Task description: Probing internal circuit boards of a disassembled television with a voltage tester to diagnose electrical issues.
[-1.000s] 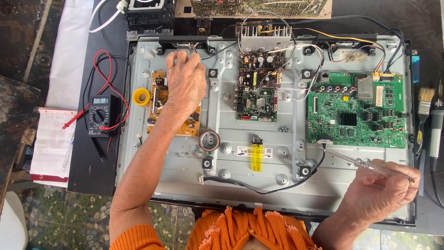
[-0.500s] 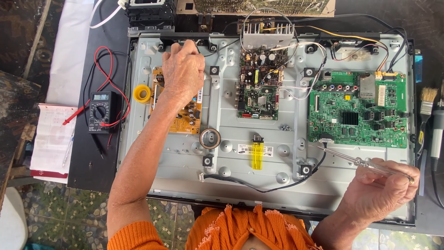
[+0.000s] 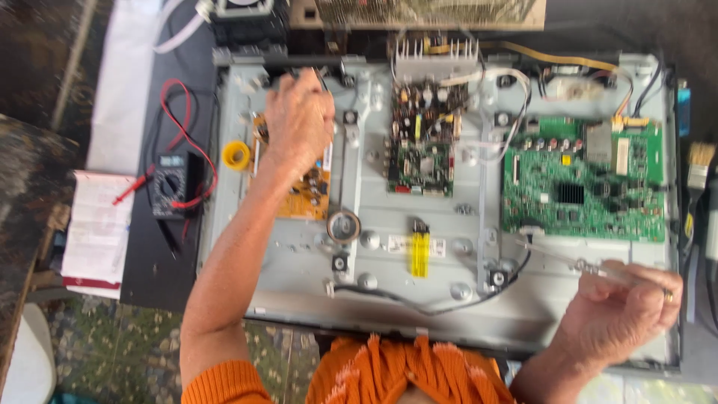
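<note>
An opened flat television chassis (image 3: pixel 449 299) lies face down with its grey metal back plate showing. My left hand (image 3: pixel 298 120) reaches over the orange circuit board (image 3: pixel 303 196) at the upper left, fingers closed around a thin black wire near the top edge. My right hand (image 3: pixel 621 310) rests at the lower right and grips a thin screwdriver (image 3: pixel 557 258) whose tip points left, below the green main board (image 3: pixel 583 179). A smaller board (image 3: pixel 422 142) with a finned heat sink sits at the top middle.
A black multimeter (image 3: pixel 169 184) with red and black leads lies on the dark mat at the left, next to a yellow solder reel (image 3: pixel 236 155) and a paper booklet (image 3: pixel 93 228). A paintbrush (image 3: pixel 699 164) lies at the right edge. A yellow lighter (image 3: pixel 419 251) rests on the plate.
My left hand has moved up from the orange board toward the chassis top edge. My right hand with the screwdriver has stayed in place.
</note>
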